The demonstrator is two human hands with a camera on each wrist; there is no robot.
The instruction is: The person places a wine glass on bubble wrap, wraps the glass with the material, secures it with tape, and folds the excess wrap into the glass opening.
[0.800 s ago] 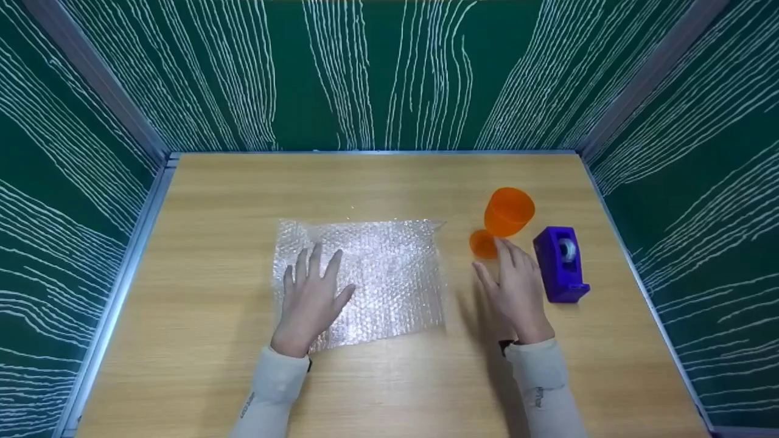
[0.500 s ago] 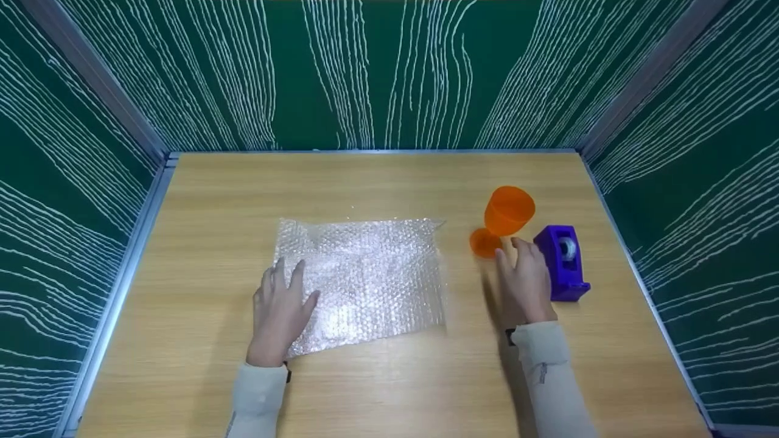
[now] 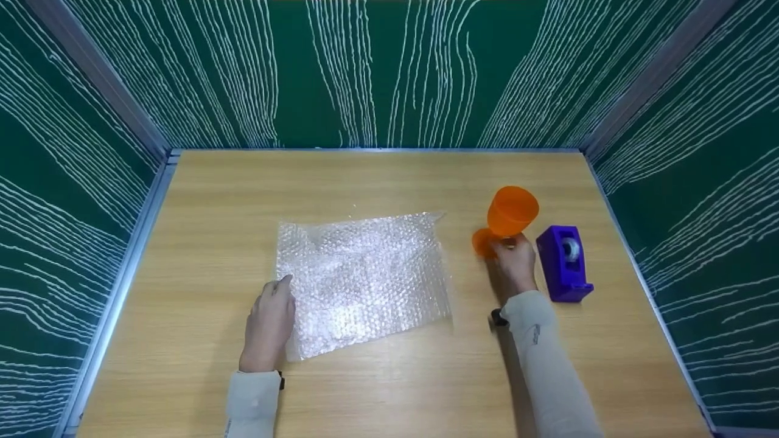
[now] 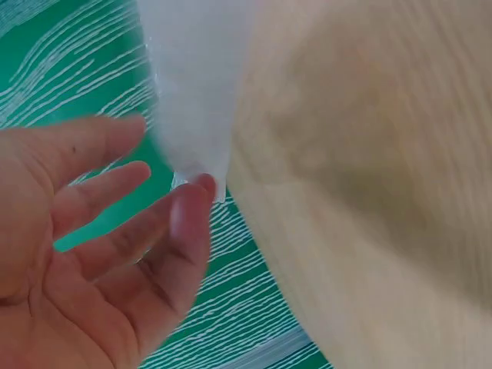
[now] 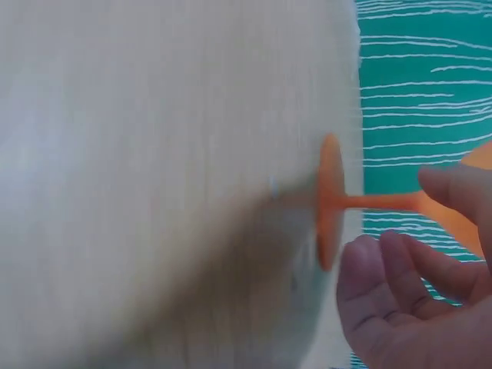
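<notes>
An orange goblet (image 3: 513, 210) stands on the right side of the table, its round foot (image 5: 330, 201) flat on the wood. My right hand (image 3: 517, 264) is around its thin stem (image 5: 380, 201). In the right wrist view the thumb overlaps the place where stem meets bowl, while the curved fingers stay a little apart from the stem. A sheet of clear bubble wrap (image 3: 365, 280) lies at the table's middle. My left hand (image 3: 269, 322) is at its left edge, with one fingertip (image 4: 201, 184) right at a corner of the wrap (image 4: 196, 84) and the thumb apart.
A purple tape dispenser (image 3: 563, 264) with a roll of tape stands just right of the right hand. Green walls (image 3: 377, 73) with white wavy lines enclose the wooden table (image 3: 377, 389) at the back and both sides.
My left hand has slid off the bubble wrap to its left edge, and the sheet has turned slightly. My right hand has moved in to the goblet's stem.
</notes>
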